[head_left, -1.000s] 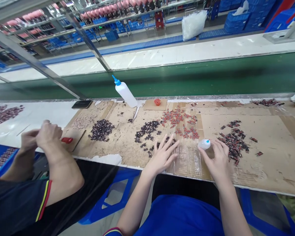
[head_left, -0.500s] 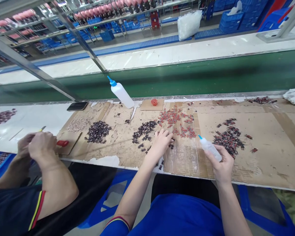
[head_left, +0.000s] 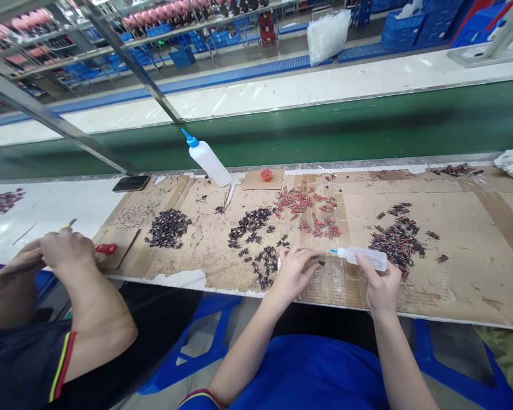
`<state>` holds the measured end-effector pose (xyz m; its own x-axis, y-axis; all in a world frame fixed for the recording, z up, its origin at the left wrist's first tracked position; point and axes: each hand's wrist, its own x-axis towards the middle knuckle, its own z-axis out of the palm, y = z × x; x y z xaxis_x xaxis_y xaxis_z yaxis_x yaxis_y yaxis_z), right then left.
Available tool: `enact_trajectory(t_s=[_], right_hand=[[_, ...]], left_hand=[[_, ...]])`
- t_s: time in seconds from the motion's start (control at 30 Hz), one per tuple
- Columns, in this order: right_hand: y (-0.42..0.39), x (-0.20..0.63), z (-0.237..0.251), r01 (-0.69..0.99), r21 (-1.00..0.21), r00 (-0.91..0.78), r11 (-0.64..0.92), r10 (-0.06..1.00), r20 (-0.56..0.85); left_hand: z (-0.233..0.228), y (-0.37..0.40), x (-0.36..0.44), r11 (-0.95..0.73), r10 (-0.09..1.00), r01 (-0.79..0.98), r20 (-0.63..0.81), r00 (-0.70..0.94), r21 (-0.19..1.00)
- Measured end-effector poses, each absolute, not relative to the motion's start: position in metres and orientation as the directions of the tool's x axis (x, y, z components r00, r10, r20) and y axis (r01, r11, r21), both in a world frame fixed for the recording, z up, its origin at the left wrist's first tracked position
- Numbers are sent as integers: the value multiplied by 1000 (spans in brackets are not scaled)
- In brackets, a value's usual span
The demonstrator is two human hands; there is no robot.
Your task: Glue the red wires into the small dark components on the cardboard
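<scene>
— What are your hands doing?

— My right hand is gripping the small squeeze bottle at centre right, lying sideways, nozzle pointing left. My left hand is pinching a tiny dark part at centre frame.

— Any advice?

— Keeping the nozzle close and squeezing gently. The part itself is too small to make out.
</scene>
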<state>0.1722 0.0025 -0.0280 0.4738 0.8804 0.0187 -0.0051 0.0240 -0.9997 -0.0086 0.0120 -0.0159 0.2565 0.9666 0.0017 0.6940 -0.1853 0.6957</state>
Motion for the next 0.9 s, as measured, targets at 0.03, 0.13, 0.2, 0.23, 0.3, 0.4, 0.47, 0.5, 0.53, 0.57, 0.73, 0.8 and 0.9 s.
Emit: enact_trajectory(t_s=[0.03,0.13,0.2,0.23,0.3,0.4,0.47,0.5,0.53,0.57,0.73,0.8,0.9], right_hand=[[2,171,-27,35,-999,474,26,880,40],[-1,170,-27,186,-982,473,41,872,126],[-4,170,-28,273,-961,454,49,874,174],[-5,171,-29,303,-952,440,53,878,189],[-7,172,-31,337,-939,405,60,892,202],[-6,172,-30,365,-929,374,66,903,211],[-5,171,-28,376,-924,369,73,903,221],[-5,170,-26,379,-922,367,78,902,227],[-4,169,-24,382,-921,366,81,901,231],[-4,168,-23,384,-920,364,83,902,233],[-4,167,-20,373,-926,375,67,901,216],[-5,167,-22,357,-933,405,48,892,201],[-6,168,-24,325,-945,434,30,884,177]], left_hand=[[-15,12,-8,-174,969,690,-3,248,702],[-14,12,-5,-134,977,689,-21,213,712],[-14,11,-3,-105,983,686,-31,183,720],[-14,11,-3,-93,985,682,-34,171,725],[-13,10,-2,-76,988,676,-36,150,733],[-11,10,-2,-68,989,672,-38,142,738],[-10,10,-2,-64,989,671,-44,143,739],[-9,10,-2,-63,989,671,-46,143,738],[-9,10,-2,-63,989,672,-46,143,738],[-9,11,-2,-63,989,672,-46,143,738],[-11,11,-2,-69,989,666,-38,145,743],[-12,11,-2,-75,988,665,-33,148,743],[-13,11,-2,-81,988,666,-27,150,742]])
